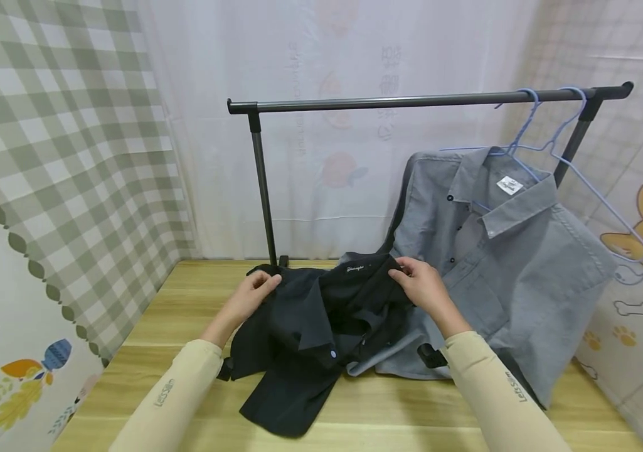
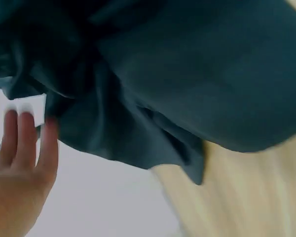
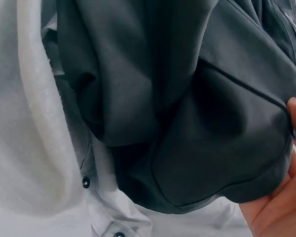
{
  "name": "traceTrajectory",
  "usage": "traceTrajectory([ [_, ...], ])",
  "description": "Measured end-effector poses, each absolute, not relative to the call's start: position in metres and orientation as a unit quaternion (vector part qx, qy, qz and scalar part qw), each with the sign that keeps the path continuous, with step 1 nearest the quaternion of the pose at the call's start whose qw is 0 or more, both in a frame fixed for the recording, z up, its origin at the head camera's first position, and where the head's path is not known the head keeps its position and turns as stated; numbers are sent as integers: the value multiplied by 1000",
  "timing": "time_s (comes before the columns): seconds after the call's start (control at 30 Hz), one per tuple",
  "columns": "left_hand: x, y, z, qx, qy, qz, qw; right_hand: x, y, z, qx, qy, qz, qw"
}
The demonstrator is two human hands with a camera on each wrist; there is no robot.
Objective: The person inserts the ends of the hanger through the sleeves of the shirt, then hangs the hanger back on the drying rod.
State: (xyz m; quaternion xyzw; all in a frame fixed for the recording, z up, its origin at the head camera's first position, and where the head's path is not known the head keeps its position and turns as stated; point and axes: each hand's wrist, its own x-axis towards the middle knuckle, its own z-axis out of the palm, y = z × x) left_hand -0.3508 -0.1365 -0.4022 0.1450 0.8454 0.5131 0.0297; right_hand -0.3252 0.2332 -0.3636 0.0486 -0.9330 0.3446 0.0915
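Note:
A black shirt (image 1: 281, 345) with a collar, a light button and a small white neck print hangs bunched between my hands, its lower part draped over the table. My left hand (image 1: 249, 300) pinches it at the left shoulder; in the left wrist view several fingers (image 2: 24, 143) extend beside the dark cloth. With thumb and fingers, my right hand (image 1: 425, 292) grips the other side near the collar. The right wrist view shows that hand (image 3: 278, 207) holding the cloth's edge. Behind it, a grey shirt (image 1: 485, 270) overlaps the black one.
A dark metal rack (image 1: 355, 103) stands over the wooden table (image 1: 197, 295). Two blue hangers (image 1: 555, 141) hook onto its right end, with the grey shirt at them. A checked curtain (image 1: 73, 125) borders the left; a printed cloth (image 1: 637, 282) borders the right.

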Motion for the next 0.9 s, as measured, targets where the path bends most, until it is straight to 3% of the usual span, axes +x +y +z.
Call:
traceTrajectory([
  [0.1, -358, -125, -392, 157, 858, 489, -6, -326, 235, -365, 56, -933, 346, 82],
  [0.37, -359, -108, -380, 260, 892, 368, 35, -329, 237, -368, 70, -927, 363, 65],
  [0.53, -356, -114, -378, 222, 858, 461, 45, -331, 239, -367, 71, -922, 377, 54],
  [0.7, -361, -127, -373, 176, 827, 529, 71, -336, 239, -367, 37, -917, 390, 79],
  [0.9, -367, -144, -386, 118, 846, 518, 53, -338, 235, -370, -28, -924, 374, 79],
])
